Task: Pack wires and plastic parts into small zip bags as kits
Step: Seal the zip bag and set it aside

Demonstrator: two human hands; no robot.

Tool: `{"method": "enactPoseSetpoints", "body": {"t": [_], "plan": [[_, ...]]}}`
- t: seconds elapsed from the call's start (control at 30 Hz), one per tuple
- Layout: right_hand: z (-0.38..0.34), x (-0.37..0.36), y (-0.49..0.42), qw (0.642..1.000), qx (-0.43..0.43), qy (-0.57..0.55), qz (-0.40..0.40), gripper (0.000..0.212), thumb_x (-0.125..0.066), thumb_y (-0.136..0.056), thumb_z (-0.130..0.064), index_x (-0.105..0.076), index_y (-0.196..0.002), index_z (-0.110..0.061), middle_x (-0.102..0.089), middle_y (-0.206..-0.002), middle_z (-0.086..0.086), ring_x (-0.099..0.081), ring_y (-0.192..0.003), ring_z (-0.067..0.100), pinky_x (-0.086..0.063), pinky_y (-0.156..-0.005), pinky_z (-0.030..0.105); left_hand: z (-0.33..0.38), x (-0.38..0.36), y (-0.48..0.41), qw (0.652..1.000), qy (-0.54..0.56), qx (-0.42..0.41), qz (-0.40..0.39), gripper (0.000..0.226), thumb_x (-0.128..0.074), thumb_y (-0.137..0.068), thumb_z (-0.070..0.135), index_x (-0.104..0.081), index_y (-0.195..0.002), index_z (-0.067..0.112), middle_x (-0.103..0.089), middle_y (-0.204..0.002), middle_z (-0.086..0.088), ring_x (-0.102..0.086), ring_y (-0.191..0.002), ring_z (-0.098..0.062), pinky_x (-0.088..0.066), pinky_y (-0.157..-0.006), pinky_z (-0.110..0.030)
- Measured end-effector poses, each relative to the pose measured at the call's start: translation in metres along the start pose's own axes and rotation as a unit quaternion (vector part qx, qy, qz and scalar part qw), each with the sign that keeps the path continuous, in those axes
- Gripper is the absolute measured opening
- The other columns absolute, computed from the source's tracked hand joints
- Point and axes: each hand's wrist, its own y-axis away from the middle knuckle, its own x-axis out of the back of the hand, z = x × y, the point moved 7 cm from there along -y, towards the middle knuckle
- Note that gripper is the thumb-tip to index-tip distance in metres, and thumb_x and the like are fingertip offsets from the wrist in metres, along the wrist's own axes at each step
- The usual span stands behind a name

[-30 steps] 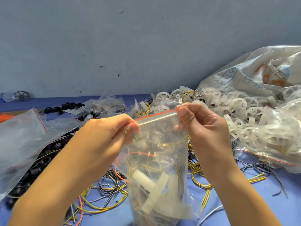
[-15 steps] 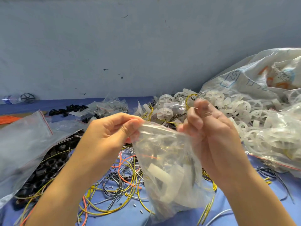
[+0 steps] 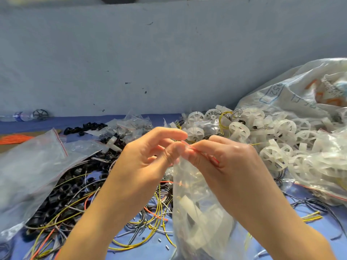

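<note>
A single wide-angle camera sits on the person's head and looks forward and down over a blue table [image 3: 330, 231] toward a grey-blue wall [image 3: 169, 62], which fills the upper half of the frame. The camera is close to the work. The left hand [image 3: 148, 158] and right hand [image 3: 231, 166] meet at the centre at the top of a zip bag [image 3: 197, 203], and both forearms enter from the bottom edge. A white sack [image 3: 300, 94] marks the right border.
</note>
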Motion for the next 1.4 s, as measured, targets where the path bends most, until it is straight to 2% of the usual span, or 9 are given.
{"method": "enactPoseSetpoints", "body": {"t": [0.23, 0.37, 0.63, 0.8, 0.93, 1.07, 1.2, 1.3, 1.4], "plan": [[0.003, 0.006, 0.005, 0.998, -0.022, -0.02, 0.051, 0.026, -0.055, -0.091, -0.045, -0.074, -0.089, -0.028, -0.044, -0.052, -0.008, -0.043, -0.053, 0.013, -0.031, -0.049, 0.025, -0.005, -0.012, -0.002, 0.994, 0.094, 0.013, 0.048, 0.014, -0.066, -0.085, 0.03, -0.076, -0.094, 0.029, -0.073, -0.087, 0.008, -0.064, -0.077, -0.006, -0.056, -0.07, -0.023], [0.007, 0.008, 0.003, 0.998, -0.024, -0.008, 0.053, 0.025, -0.054, -0.091, -0.044, -0.075, -0.089, -0.032, -0.048, -0.062, -0.002, -0.044, -0.055, 0.019, -0.037, -0.052, 0.032, -0.005, -0.022, -0.001, 0.992, 0.104, 0.019, 0.071, 0.011, -0.064, -0.09, 0.024, -0.074, -0.094, 0.024, -0.071, -0.087, 0.007, -0.063, -0.078, -0.009, -0.058, -0.074, -0.031], [-0.003, 0.009, 0.003, 0.997, -0.005, 0.046, 0.054, 0.025, -0.051, -0.091, -0.054, -0.073, -0.095, -0.042, -0.05, -0.08, -0.011, -0.045, -0.052, 0.009, -0.042, -0.046, 0.031, -0.003, -0.015, 0.006, 0.985, 0.038, 0.013, 0.167, 0.023, -0.056, -0.095, 0.001, -0.068, -0.089, 0.02, -0.07, -0.08, 0.009, -0.064, -0.076, 0.0, -0.047, -0.069, -0.012], [-0.005, 0.013, 0.003, 0.996, 0.015, 0.073, 0.049, 0.027, -0.049, -0.094, -0.052, -0.073, -0.093, -0.039, -0.056, -0.083, -0.012, -0.045, -0.059, 0.007, -0.046, -0.048, 0.032, -0.005, -0.008, 0.004, 0.985, 0.059, 0.013, 0.16, 0.011, -0.058, -0.098, 0.022, -0.068, -0.093, 0.025, -0.071, -0.086, 0.001, -0.064, -0.079, -0.02, -0.053, -0.074, -0.036], [-0.006, 0.015, 0.004, 0.993, 0.031, 0.099, 0.052, 0.031, -0.047, -0.097, -0.051, -0.073, -0.091, -0.036, -0.056, -0.082, -0.013, -0.052, -0.071, 0.015, -0.048, -0.052, 0.037, -0.004, -0.016, 0.003, 0.993, 0.058, 0.019, 0.099, 0.01, -0.066, -0.088, 0.037, -0.072, -0.095, 0.033, -0.07, -0.076, 0.012, -0.061, -0.071, -0.008, -0.052, -0.068, -0.025], [-0.004, 0.015, 0.004, 0.99, 0.046, 0.117, 0.057, 0.025, -0.049, -0.096, -0.043, -0.073, -0.093, -0.034, -0.06, -0.082, -0.012, -0.054, -0.075, 0.022, -0.049, -0.062, 0.036, -0.003, -0.009, 0.003, 0.988, 0.046, 0.005, 0.15, 0.007, -0.067, -0.085, 0.03, -0.073, -0.083, 0.028, -0.066, -0.064, 0.016, -0.056, -0.057, 0.004, -0.043, -0.055, -0.007], [0.002, 0.023, 0.005, 0.989, 0.052, 0.125, 0.061, 0.024, -0.052, -0.095, -0.04, -0.074, -0.091, -0.032, -0.062, -0.078, -0.011, -0.057, -0.074, 0.024, -0.049, -0.063, 0.035, -0.011, 0.016, 0.002, 0.98, 0.019, 0.013, 0.2, 0.015, -0.062, -0.08, 0.041, -0.072, -0.08, 0.03, -0.066, -0.064, 0.01, -0.056, -0.058, 0.002, -0.044, -0.058, -0.008], [0.008, 0.031, 0.006, 0.991, 0.047, 0.115, 0.057, 0.027, -0.05, -0.095, -0.042, -0.075, -0.093, -0.032, -0.064, -0.079, -0.012, -0.054, -0.073, 0.02, -0.05, -0.068, 0.037, -0.016, 0.037, 0.002, 0.974, 0.002, 0.006, 0.226, 0.012, -0.062, -0.083, 0.042, -0.073, -0.083, 0.036, -0.066, -0.068, 0.011, -0.057, -0.062, -0.001, -0.048, -0.064, -0.014], [0.009, 0.037, 0.008, 0.993, 0.042, 0.096, 0.053, 0.026, -0.052, -0.095, -0.041, -0.076, -0.094, -0.031, -0.064, -0.078, -0.012, -0.052, -0.073, 0.02, -0.049, -0.068, 0.038, -0.019, 0.052, 0.004, 0.967, -0.015, -0.014, 0.254, 0.013, -0.063, -0.083, 0.046, -0.072, -0.085, 0.038, -0.068, -0.072, 0.012, -0.059, -0.065, -0.004, -0.054, -0.078, -0.037]]}}
